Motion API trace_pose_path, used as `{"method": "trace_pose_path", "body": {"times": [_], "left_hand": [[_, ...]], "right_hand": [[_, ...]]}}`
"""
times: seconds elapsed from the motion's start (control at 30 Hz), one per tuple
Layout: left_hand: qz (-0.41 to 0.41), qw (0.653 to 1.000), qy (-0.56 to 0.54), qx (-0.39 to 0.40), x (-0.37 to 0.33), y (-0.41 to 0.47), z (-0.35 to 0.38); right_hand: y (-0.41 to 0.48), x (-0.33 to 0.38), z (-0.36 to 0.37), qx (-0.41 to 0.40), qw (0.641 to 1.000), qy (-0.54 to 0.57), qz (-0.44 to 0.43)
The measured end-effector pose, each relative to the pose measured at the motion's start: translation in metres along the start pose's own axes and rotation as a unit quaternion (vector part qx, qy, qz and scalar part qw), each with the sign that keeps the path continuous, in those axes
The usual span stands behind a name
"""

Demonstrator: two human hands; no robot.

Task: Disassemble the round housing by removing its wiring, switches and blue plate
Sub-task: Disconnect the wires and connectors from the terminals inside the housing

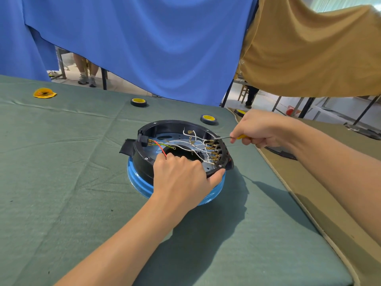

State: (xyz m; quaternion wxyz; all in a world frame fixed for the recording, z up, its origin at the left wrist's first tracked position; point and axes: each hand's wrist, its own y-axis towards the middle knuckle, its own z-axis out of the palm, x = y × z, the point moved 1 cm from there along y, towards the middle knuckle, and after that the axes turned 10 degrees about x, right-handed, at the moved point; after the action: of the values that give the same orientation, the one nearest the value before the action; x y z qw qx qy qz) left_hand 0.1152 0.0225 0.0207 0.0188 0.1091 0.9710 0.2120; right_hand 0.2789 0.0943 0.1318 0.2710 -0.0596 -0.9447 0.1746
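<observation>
Fingers (171,159) of left hand (181,176) clasp housing (144,162) rim, right hand (261,129) grips screwdriver (223,137), tip seemingly at switches (215,150).

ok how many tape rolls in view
3 rolls: one far back mid-table, one just behind the housing, one partly hidden beyond the right hand; others may be hidden.

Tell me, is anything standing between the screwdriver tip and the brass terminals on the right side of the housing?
Nothing visible does. The screwdriver in the right hand reaches over the housing rim and its tip is at the top brass terminals. White wires lie left of them, not across the path.
</observation>
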Motion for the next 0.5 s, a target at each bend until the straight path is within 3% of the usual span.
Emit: {"method": "trace_pose_path", "body": {"times": [0.23,0.5], "left_hand": [[-0.009,1.000,0.009,-0.022,-0.001,0.000,0.000],[-0.016,0.998,0.021,-0.053,0.000,0.000,-0.006]], "right_hand": [[-0.012,0.008,0.022,-0.090,0.977,-0.187,-0.052],[-0.021,0.019,0.036,-0.109,0.947,-0.294,-0.073]]}}
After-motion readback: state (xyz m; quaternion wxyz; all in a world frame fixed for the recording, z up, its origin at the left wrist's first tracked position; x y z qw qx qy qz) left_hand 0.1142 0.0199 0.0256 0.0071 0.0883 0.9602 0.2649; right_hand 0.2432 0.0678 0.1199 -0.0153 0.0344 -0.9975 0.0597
